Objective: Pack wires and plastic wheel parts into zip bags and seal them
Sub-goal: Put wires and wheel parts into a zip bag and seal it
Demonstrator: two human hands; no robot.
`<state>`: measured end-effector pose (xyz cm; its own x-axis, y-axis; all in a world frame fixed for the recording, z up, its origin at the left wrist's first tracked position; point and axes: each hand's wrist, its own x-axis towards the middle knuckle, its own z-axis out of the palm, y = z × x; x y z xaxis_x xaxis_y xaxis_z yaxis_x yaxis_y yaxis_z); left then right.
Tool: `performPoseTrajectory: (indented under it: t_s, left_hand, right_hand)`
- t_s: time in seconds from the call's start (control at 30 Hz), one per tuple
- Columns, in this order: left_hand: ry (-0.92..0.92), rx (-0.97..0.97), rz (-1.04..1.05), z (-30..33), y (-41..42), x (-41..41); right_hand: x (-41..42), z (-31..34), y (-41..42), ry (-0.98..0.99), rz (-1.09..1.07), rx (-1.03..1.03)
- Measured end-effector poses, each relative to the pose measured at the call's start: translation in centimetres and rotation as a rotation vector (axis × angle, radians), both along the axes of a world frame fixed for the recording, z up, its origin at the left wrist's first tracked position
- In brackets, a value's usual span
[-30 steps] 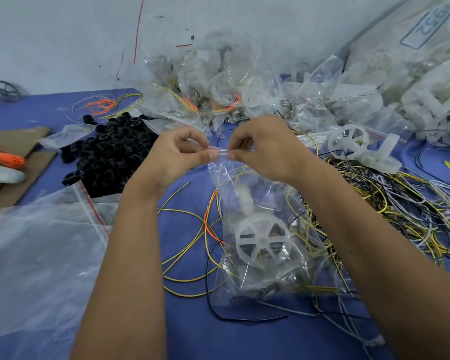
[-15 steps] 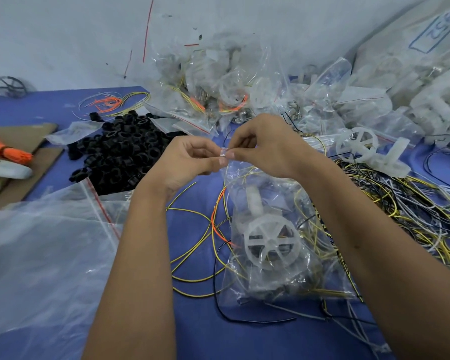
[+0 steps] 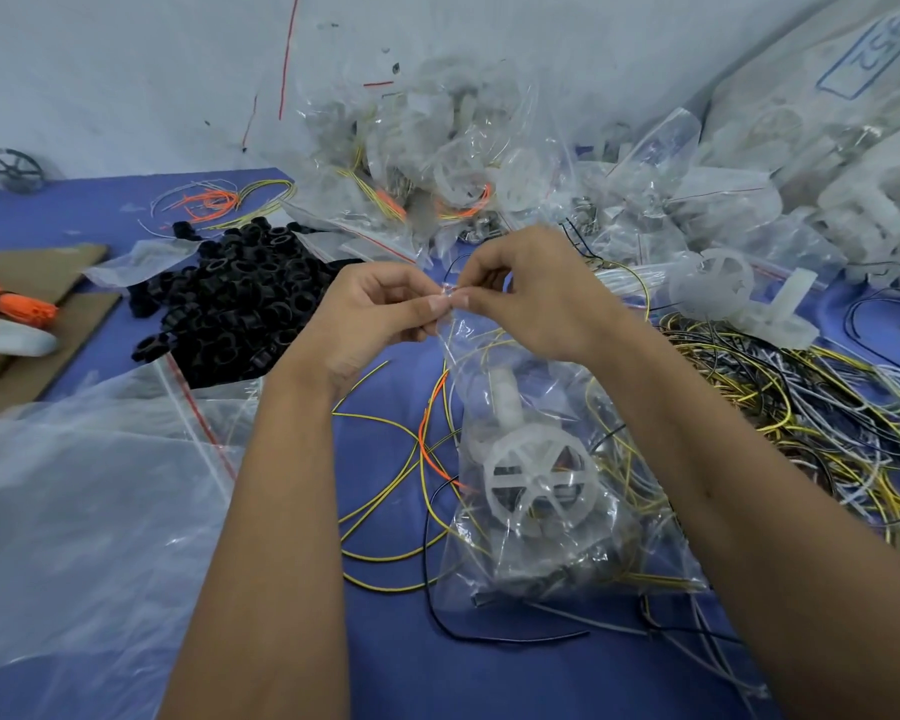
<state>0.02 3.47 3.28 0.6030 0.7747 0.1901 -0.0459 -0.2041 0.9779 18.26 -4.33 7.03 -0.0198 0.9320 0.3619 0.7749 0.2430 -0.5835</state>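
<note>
Both hands have come closer together since the earlier frames: the stretch of bag top that was between the two pinches is now almost gone, and the fingertips nearly meet. Left hand (image 3: 370, 317) pinches the top of the bag (image 3: 552, 517) between thumb and forefinger, and the right hand (image 3: 533, 291) pinches it just beside, so both are clamped on the same strip. I judge the sealing step is close to its end, though the strip itself is too small and glossy to say if it is closed all along. The bag hangs down from the pinch toward the person, its long axis going from the hands to the near edge of the desk (image 3: 396, 662), with its bottom resting on the blue surface; the hands are at the far, upper end, and neither is clearly nearer. Inside I count one wheel (image 3: 541, 483) with a white stem above it, some small dark parts at the bottom, and a few yellow wires that cannot be counted. Loose wires (image 3: 385, 462) lie under and left of the bag, and a big tangle (image 3: 801, 402) lies to the right. Farther out there is one pile of black rings (image 3: 240, 309), one heap of filled bags (image 3: 437, 163) by the wall, and one large empty bag (image 3: 74, 511) at near left.
</note>
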Motion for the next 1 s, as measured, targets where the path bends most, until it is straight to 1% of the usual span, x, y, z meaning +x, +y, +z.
performPoseTrajectory:
  t_s: [0.2,0.43,0.57,0.73,0.87,1.0]
  left_hand:
    - [0.007,0.115,0.062,-0.1,-0.1,0.4]
    - [0.034,0.071,0.037,-0.3,-0.1,0.8]
    - [-0.003,0.109,0.053,-0.2,-0.2,1.0]
    - [0.003,0.136,0.061,-0.3,0.1,0.8]
    - [0.022,0.13,0.058,-0.4,-0.2,1.3]
    - [-0.014,0.129,0.06,-0.2,-0.5,1.4]
  right_hand:
    - [0.7,0.1,-0.2,-0.004,-0.03,-0.02]
    - [0.5,-0.2,-0.1,-0.037,-0.029,-0.024]
    - [0.9,-0.3,-0.2,0.013,-0.023,-0.028]
    - [1.6,-0.5,-0.5,0.021,-0.048,-0.013]
    - [1.7,-0.5,-0.7,-0.015,-0.045,0.012]
    - [1.8,-0.5,-0.8,-0.003,-0.034,0.005]
